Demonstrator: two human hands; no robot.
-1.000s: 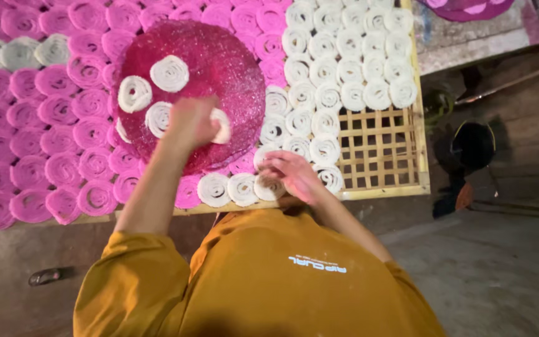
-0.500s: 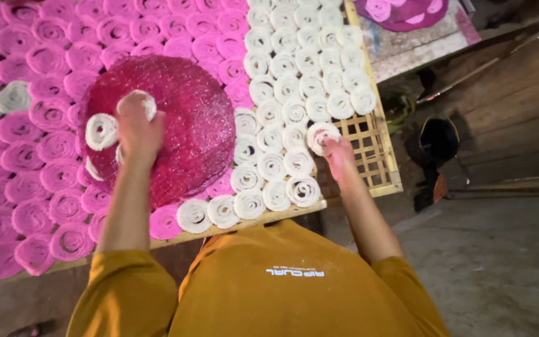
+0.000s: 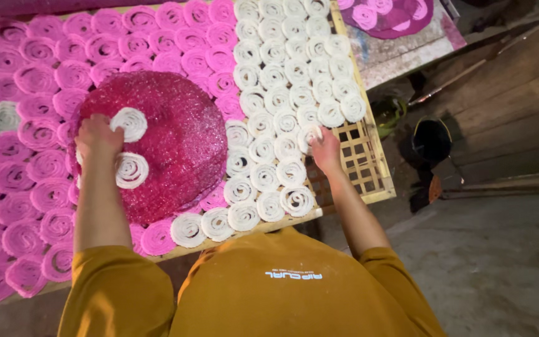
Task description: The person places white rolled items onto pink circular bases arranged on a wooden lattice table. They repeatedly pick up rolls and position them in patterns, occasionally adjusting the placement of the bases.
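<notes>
My left hand (image 3: 98, 138) rests on a round magenta mesh tray (image 3: 176, 137) that lies on top of the pink spirals. On the tray sit white coiled spirals (image 3: 130, 170), and my fingers touch one at the tray's left edge. My right hand (image 3: 324, 145) presses a white spiral (image 3: 310, 136) down onto the bamboo lattice rack (image 3: 363, 162), at the right end of the rows of white spirals (image 3: 282, 93). Pink spirals (image 3: 26, 168) fill the rack's left part.
A dark bucket (image 3: 432, 138) stands on the ground to the right of the rack. Another round purple tray with pink spirals (image 3: 385, 15) lies at the top right on a board. Wooden planks (image 3: 519, 106) run along the right.
My left hand slid from the tray's middle to its left edge. My right hand carried a white spiral from the rack's near edge up and right to the lattice's open part.
</notes>
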